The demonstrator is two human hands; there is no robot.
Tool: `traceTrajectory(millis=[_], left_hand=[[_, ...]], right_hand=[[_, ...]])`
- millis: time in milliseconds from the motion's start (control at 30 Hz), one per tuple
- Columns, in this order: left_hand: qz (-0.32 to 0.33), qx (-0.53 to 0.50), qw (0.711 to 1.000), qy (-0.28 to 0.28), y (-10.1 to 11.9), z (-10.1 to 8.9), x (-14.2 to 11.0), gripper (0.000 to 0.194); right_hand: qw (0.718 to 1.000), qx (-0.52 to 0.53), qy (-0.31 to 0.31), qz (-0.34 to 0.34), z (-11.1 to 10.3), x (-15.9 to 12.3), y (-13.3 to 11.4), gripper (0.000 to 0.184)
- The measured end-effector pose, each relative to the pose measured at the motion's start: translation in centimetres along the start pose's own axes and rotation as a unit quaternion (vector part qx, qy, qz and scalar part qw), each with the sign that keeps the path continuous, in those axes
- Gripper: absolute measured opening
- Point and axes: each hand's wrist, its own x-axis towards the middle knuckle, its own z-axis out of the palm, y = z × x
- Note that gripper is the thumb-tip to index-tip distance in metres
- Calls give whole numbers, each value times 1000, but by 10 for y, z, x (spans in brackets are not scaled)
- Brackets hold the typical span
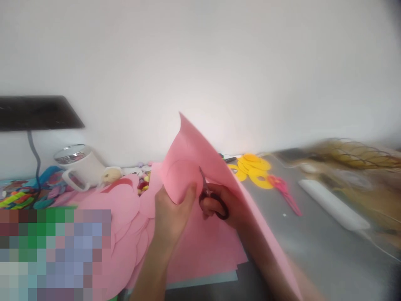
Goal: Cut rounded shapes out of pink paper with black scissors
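While pinching the sheet [200, 144] in the left hand [172, 209], closed with its thumb pressed on the near face, holds it raised above the bench [303, 246], probably to give the blades room. Grips the black scissors [224, 211] in the right hand [224, 195], curled around the handles, with blades beside the rim of a circle [181, 179] in that sheet, seemingly to follow its curve. Cannot tell how far apart the blades stand. Heaped left, loose pink discs [123, 202]; lying right, yellow pieces [258, 163] and pink scissors [286, 194], perhaps set aside to avoid crowding. Can read no brand, label or writing.
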Motion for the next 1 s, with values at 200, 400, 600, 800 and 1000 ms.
traceTrajectory(millis=[200,400,600,800,1000], left_hand=[[112,0,992,52,17,-11,-22,19],[87,-56,995,18,36,-20,-38,20],[22,-140,986,-85,40,-26,-41,17],[2,-162,984,-80,24,-43,-65,16],[-32,-169,985,-29,1,-50,-94,33]], right_hand=[[984,106,-142,-28,8,-12,-21,42],[980,113,-156,-48,9,-33,-41,43],[993,73,-95,-16,14,-58,-49,35],[993,57,-99,23,29,-87,-52,39],[995,4,-97,27,35,-108,-36,35]])
